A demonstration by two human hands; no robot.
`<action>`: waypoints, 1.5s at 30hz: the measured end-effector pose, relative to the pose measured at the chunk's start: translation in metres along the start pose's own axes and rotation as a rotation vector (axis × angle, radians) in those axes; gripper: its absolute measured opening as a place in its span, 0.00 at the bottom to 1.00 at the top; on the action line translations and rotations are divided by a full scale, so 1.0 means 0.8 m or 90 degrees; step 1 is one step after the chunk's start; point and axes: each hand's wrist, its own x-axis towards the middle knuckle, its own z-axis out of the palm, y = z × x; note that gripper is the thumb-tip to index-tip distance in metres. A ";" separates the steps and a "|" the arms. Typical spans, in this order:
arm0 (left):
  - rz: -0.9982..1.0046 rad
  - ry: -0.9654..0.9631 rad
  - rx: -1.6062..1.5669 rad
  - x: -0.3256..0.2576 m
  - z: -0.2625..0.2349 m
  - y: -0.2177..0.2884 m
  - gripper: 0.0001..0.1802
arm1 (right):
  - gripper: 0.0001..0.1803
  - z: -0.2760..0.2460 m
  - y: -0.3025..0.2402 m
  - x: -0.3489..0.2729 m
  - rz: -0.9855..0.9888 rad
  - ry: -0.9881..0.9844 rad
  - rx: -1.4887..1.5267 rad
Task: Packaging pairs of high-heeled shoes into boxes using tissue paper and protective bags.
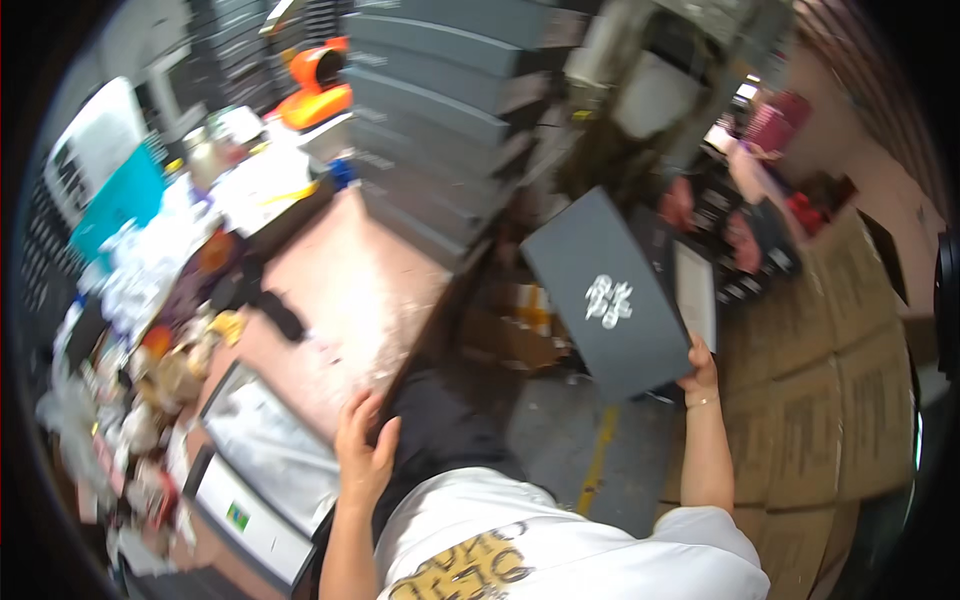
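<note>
My right hand [700, 370] is closed on the lower right edge of a flat, dark grey box [600, 300] with a white print on its face. The box is held tilted, out to the right of my body and above the floor. Its underside is hidden, so I cannot tell its depth. My left hand [365, 440] is empty, fingers apart, at the near edge of the pinkish table [345, 265]. Just left of that hand lies an open box [270, 430] with white paper inside. A white panel with a green label [237, 516] adjoins it.
Tall stacks of grey boxes [420, 120] stand at the table's far end. An orange device [315, 90] and crumpled wrapping [150, 260] crowd the left. Brown cartons [800, 420] are stacked on the right. Another person's arm [750, 175] shows behind, blurred.
</note>
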 end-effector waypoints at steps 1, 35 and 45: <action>0.011 0.034 0.009 -0.004 -0.016 0.008 0.19 | 0.40 0.045 0.016 0.013 0.065 -0.090 0.012; -0.395 0.858 -0.313 -0.515 -0.427 0.125 0.24 | 0.49 0.720 0.378 -0.058 0.870 -0.721 0.498; -0.444 0.844 -0.263 -0.521 -0.439 0.135 0.22 | 0.38 0.809 0.326 -0.101 0.746 -1.049 0.112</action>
